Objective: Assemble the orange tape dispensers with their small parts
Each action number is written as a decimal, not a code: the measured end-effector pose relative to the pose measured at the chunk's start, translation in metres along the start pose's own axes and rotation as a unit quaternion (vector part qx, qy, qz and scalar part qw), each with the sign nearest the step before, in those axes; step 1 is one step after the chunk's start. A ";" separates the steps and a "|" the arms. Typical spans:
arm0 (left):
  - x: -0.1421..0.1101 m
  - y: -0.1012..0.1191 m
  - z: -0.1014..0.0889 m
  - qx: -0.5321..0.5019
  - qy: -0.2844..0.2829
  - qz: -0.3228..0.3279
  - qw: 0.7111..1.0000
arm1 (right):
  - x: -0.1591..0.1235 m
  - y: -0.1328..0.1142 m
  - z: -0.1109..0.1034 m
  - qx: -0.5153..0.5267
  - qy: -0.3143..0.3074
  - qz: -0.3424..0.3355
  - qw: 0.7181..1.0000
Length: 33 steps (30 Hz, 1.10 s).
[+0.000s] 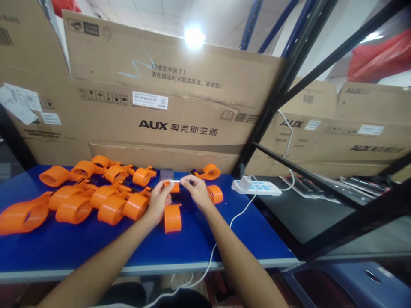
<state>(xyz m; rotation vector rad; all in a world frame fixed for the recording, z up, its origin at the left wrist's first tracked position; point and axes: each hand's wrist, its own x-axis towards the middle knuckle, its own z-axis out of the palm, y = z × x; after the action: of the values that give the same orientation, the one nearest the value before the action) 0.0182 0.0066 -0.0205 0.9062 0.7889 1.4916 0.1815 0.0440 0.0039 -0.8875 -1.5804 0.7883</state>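
Observation:
Over the blue table (96,244), my left hand (159,200) and my right hand (195,190) pinch the two ends of a small white strip (175,181), fingers closed on it. The strip sits against an orange looped strap piece (172,214) that hangs from my left hand down to the table. Beside my right hand lie two more orange loops (215,193), (208,172). A phone (166,174) lies flat just behind my hands.
Several orange strap loops (80,192) are piled on the table's left half. Large cardboard boxes (167,98) wall the back. A white power strip (257,187) with a cable (224,231) sits to the right, behind a black metal rack frame (289,77).

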 end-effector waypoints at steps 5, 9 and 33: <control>-0.001 0.002 0.001 -0.005 0.001 0.017 1.000 | 0.000 -0.003 -0.003 0.002 0.007 -0.014 1.000; -0.002 0.003 0.001 -0.007 0.002 0.022 1.000 | 0.000 -0.005 -0.007 -0.005 0.011 -0.025 1.000; -0.005 0.015 -0.010 -0.037 -0.085 0.049 0.995 | -0.021 -0.015 0.006 -0.202 -0.219 -0.085 0.951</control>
<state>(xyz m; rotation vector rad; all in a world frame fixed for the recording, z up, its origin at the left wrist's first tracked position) 0.0027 0.0000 -0.0121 1.0135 0.5691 1.4960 0.1764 0.0182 0.0059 -0.8837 -2.2351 0.5688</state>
